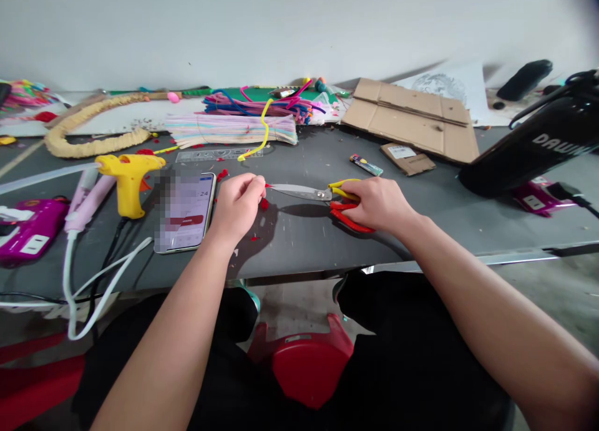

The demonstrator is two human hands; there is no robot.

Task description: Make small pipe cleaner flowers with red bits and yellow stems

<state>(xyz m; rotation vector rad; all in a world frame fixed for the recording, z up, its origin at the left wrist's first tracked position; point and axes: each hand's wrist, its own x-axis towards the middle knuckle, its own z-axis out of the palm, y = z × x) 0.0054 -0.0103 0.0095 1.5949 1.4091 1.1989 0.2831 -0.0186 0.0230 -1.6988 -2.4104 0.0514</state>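
Note:
My right hand (381, 201) grips a pair of scissors (299, 192) by its yellow and red handles. The blades look closed and point left toward my left hand (241, 208). That hand is closed in a pinch, with a small red piece (268, 185) showing at its fingertips, right by the scissor tips; its exact kind is too small to tell, and the rest is hidden by the fingers. Red fuzzy scraps (264, 204) lie on the table beneath. A phone (186, 214) with a lit screen lies just left of my left hand.
A yellow glue gun (128, 180) with cables stands at left, near a purple power strip (32, 231). Behind are bundled pipe cleaners (229, 130), a wrapped yellowish curved form (88, 145) and folded cardboard (412, 116). A black bottle (528, 138) leans at right; a red stool (311, 365) is below.

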